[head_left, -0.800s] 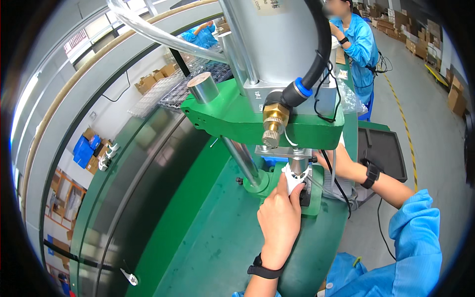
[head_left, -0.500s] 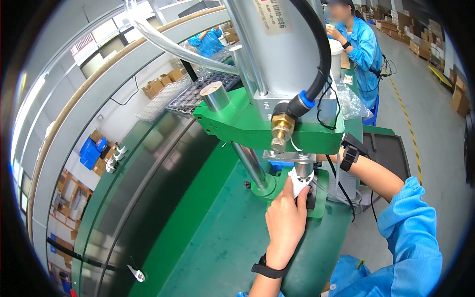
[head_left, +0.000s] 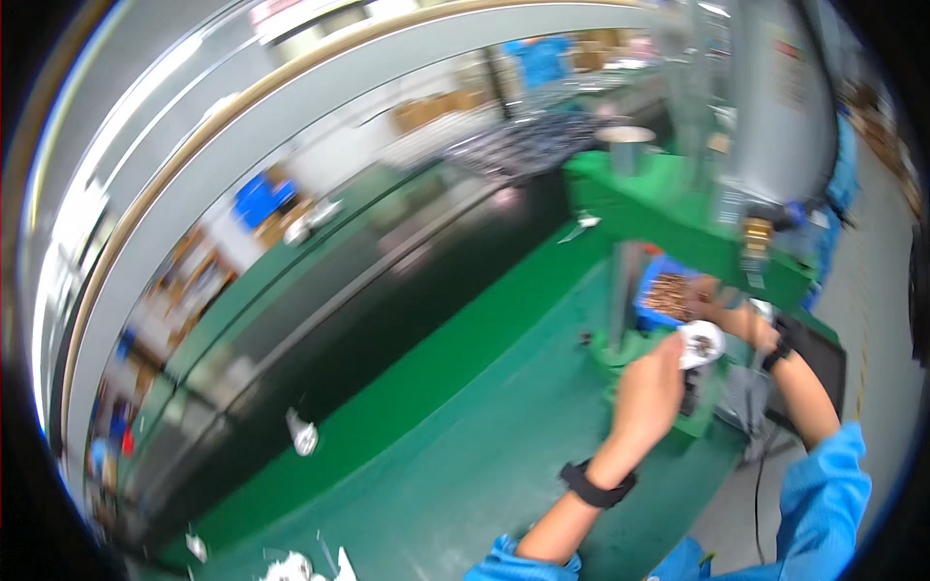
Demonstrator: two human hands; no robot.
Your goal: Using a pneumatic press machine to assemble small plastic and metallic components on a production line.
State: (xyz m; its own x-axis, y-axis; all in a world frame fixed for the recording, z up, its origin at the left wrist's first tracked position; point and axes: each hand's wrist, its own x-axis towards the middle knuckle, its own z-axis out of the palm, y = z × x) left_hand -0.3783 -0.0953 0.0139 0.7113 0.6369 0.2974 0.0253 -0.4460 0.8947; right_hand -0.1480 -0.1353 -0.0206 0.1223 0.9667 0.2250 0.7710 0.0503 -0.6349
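My left hand (head_left: 647,389) is closed on a white plastic part (head_left: 701,345), whose round end faces up with dark details inside. It holds the part over the base of the green press (head_left: 688,218). My right hand (head_left: 719,302) reaches into a blue bin (head_left: 651,312) of small copper-coloured pieces (head_left: 670,294) behind the press's post. Its fingers are smeared by motion, so I cannot tell whether they hold a piece. A brass fitting (head_left: 756,238) sits on the press above that hand.
Beside the green workbench (head_left: 465,436) runs a dark conveyor belt (head_left: 339,320) carrying several white parts, one of them (head_left: 303,436) nearby. More white parts (head_left: 291,566) lie at the lower edge. Clear trays (head_left: 528,145) stand at the back, and a dark tray (head_left: 814,363) to the right.
The view has swung left, moving the press rightward in the picture. My left hand has drawn the white part out from under the press ram. My right hand now shows at the blue bin.
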